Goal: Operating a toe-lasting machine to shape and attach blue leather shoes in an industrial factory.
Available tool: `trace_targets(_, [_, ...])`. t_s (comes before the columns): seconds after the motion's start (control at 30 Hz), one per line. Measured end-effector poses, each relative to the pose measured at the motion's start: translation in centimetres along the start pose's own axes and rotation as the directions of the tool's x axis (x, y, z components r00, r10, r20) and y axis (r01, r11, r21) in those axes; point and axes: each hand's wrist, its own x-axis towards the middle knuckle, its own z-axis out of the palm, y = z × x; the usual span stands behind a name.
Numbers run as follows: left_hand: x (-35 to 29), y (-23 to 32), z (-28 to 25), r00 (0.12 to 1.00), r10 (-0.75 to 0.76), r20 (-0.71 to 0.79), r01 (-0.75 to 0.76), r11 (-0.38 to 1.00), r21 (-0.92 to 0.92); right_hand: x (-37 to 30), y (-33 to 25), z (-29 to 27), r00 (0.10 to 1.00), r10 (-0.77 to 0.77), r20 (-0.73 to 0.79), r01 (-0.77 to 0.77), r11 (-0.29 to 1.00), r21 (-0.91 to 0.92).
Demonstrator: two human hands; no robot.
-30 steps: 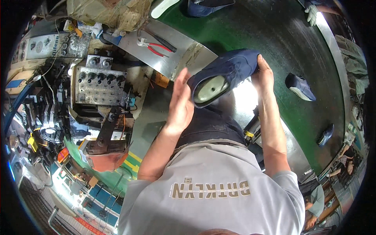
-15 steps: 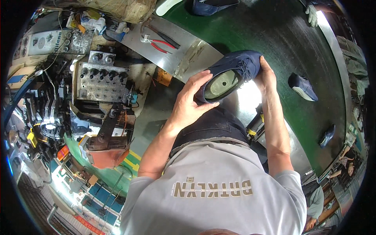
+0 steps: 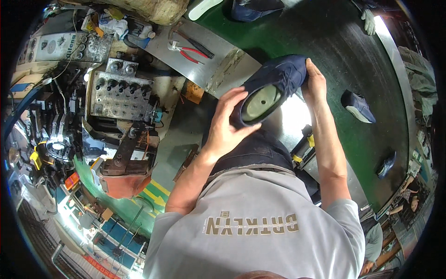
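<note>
A dark blue lace-up shoe point(image 3: 275, 74) is held in the air between my two hands, its toe pointing up and to the right. A greenish last with a small round hole point(image 3: 263, 102) fills its opening. At the heel, my left hand point(image 3: 226, 122) is closed round the collar, thumb on the near side and fingers on the far side. My right hand point(image 3: 315, 83) grips the toe end from the right, its fingers partly hidden behind the shoe.
Red-handled pincers point(image 3: 190, 52) and a hammer point(image 3: 197, 43) lie on the metal ledge. Other blue shoes point(image 3: 357, 107) rest on the green-edged conveyor belt point(image 3: 325, 37). A machine with a knobbed panel point(image 3: 121, 97) stands at left. A person's arm point(image 3: 371, 242) shows at lower right.
The shoe has tipped slightly in my hands, its toe shifting a little up and left. My right hand has moved slightly upward with it. Both hands keep their hold.
</note>
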Motion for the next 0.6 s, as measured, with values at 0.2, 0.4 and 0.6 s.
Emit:
trace_targets(0.2, [-4.9,-2.8,-2.6,0.782,-0.474,0.405,0.600,0.397,-0.694,-3.3,-1.3,1.5,0.967,-0.096,0.237,0.146,0.968,-0.206])
trace_targets(0.4, [-3.7,0.3,-2.3,0.795,-0.574,0.194,0.594,0.675,-0.437,-6.4,-0.4,6.1,0.895,-0.050,0.443,0.217,0.916,-0.336])
trace_targets(0.6, [-4.3,0.1,-7.2,0.741,-0.606,0.290,0.574,0.347,-0.742,-9.4,0.5,11.2,0.779,-0.019,0.627,0.329,0.863,-0.383])
